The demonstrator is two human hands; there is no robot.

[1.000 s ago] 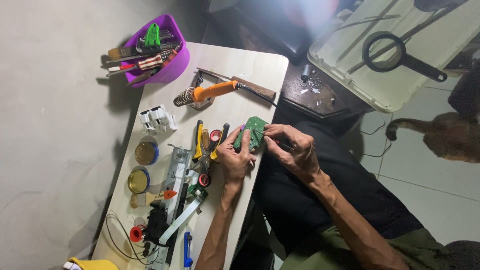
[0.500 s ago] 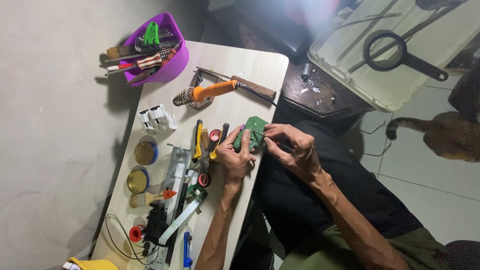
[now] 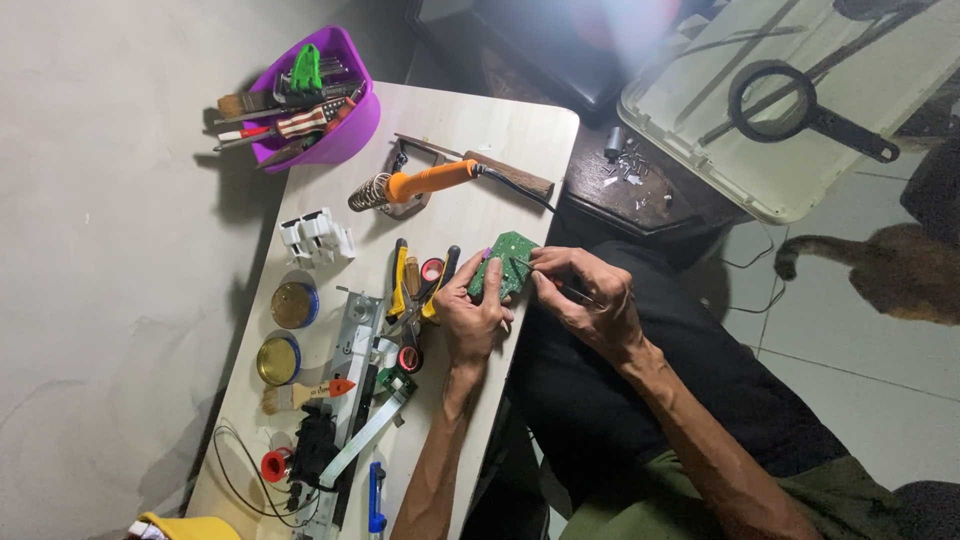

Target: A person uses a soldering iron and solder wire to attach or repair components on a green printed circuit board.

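While both hands meet over the near edge of the table, the scene reads as follows.

Circuit board: small green circuit board, held tilted at the table's right edge, just over the person's lap.
Left hand: left hand curled closed on the board's lower-left side, thumb up along its edge, forearm running in from 6 o'clock.
Right hand: right hand pinched shut on a thin dark tool, whose tip rests on the board's face; wrist bent, forearm coming from 5 o'clock.
At 9 o'clock of the board: pliers and cutters with yellow and red handles, just beside the left hand, crowding its knuckles.
At 11 o'clock: orange-handled soldering iron in its coiled stand, cord trailing toward the board.
Farther at 11 o'clock: purple tub full of brushes and tools.
At 9 o'clock, well apart: white plastic part and two round tins.
At 7 o'clock: metal bracket with a flat white ribbon cable.
At 2 o'clock, off the table: pale lid carrying a black magnifier ring.
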